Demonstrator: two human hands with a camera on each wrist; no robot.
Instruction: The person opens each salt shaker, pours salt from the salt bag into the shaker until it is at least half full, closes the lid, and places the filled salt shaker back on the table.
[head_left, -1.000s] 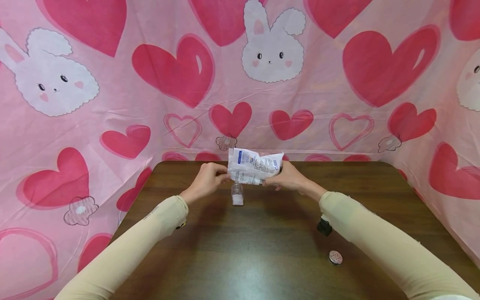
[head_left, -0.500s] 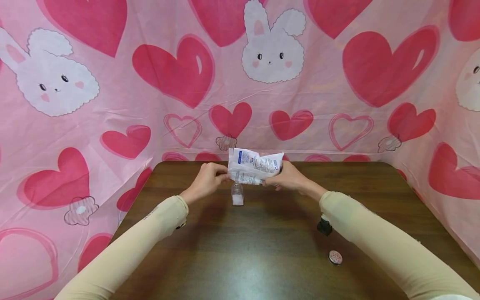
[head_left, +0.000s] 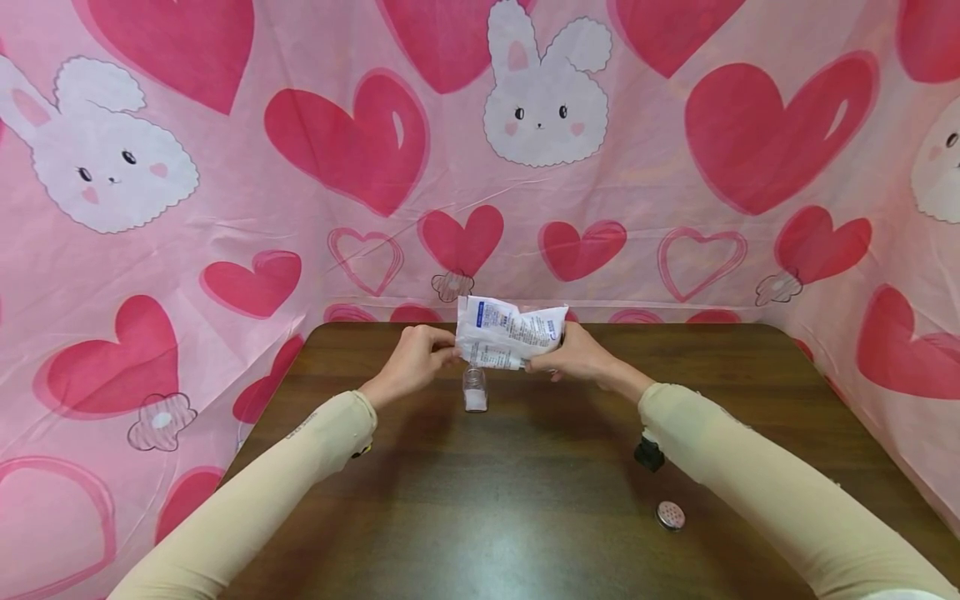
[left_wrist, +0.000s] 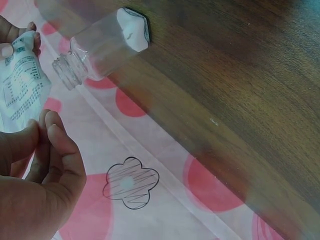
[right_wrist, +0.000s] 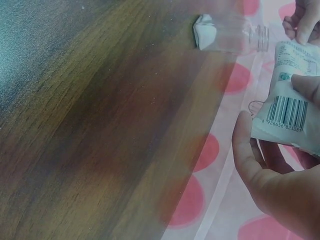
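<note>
Tabletop (head_left: 480, 500), right fingers (right_wrist: 243, 145) partly behind packet (head_left: 510, 332)

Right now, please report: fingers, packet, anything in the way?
Left fingers pinch packet edge; right fingers grip its other end. Packet held over open, clear bottle, white contents at bottom. Perforated cap apart; no obstruction seen.

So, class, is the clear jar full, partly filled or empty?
Partly filled: the jar holds white contents at its base, with clear glass above.

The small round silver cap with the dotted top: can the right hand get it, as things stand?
Probably not immediately: the right hand holds the white printed packet. Otherwise the way seems free; the cap lies uncovered on the brown wood-grain table.
</note>
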